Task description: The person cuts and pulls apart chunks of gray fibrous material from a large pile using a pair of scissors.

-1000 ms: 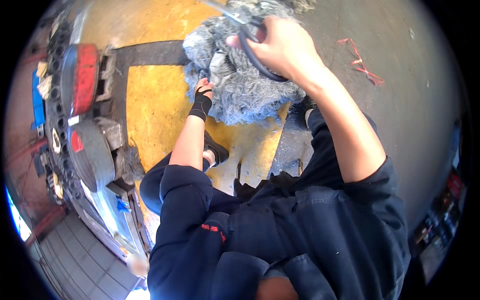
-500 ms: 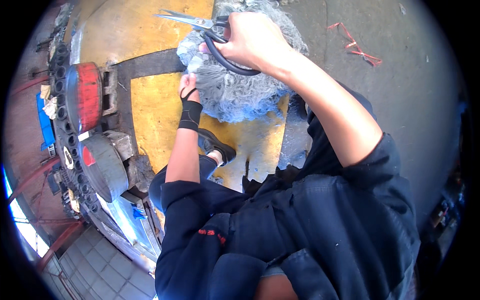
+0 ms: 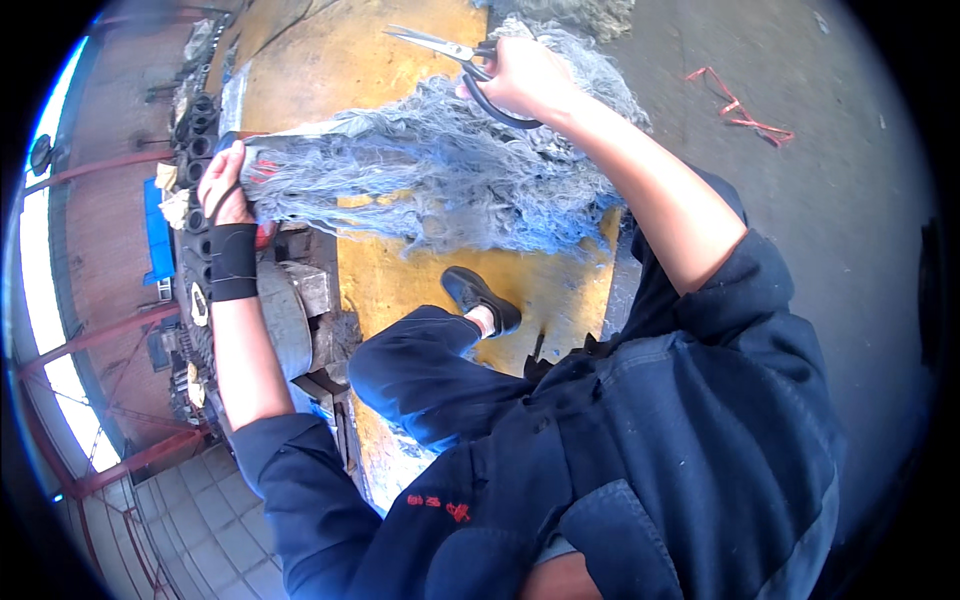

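Head view: one grey-blue fibre tangle (image 3: 430,160) stretches across the yellow floor panel (image 3: 400,280), past its left and right edges; it looks soft, limp and snag-prone, best held by a bunched end. The left hand (image 3: 228,185) closes its fingers on the left end; the right hand (image 3: 525,75) curls around one pair of scissors (image 3: 455,48). Beyond lie one more fibre heap (image 3: 590,15) and one red strap (image 3: 735,108).
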Tool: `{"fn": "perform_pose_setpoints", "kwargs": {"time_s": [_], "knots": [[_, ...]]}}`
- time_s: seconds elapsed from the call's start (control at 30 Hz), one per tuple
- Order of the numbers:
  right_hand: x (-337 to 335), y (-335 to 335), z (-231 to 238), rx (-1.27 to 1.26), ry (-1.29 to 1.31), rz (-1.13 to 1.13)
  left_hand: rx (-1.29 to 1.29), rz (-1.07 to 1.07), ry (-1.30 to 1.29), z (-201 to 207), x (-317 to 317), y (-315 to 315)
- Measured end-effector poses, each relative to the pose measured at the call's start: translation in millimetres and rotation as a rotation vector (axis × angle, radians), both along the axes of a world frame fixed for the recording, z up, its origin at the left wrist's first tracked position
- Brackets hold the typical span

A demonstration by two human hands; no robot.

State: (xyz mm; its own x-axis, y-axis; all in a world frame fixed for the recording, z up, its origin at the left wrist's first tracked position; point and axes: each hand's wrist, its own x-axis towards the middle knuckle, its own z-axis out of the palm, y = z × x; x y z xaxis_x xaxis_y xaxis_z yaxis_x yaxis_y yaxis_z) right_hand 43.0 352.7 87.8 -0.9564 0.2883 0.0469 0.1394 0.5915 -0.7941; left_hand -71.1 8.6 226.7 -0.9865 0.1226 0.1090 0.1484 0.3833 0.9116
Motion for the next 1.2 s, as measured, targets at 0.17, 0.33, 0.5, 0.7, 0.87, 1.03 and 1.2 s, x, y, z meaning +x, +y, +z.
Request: {"fn": "perform_pose_setpoints", "kwargs": {"time_s": [0.17,0.33,0.5,0.7,0.87,1.03,1.2], "knots": [[-9,-5,-1,-0.065,0.049,-0.031,-0.075,-0.036,0.1,72,15,-8],[-19,-19,-3,-0.275,0.111,0.115,-0.094,-0.046,0.091,94,40,6],[-7,-59,14,-0.234,0.117,0.233,-0.123,-0.119,0.115,96,70,25],[-8,-98,10,-0.273,0.144,0.05,-0.027,-0.097,0.034,96,125,60],[-25,-96,2,-0.157,0.173,0.043,-0.061,-0.123,0.021,98,143,39],[-28,-67,-8,-0.065,-0.06,-0.005,0.072,0.014,0.028,100,144,8],[-38,-9,-21,-0.025,-0.275,-0.197,0.212,0.085,0.036,101,139,-20]]}}
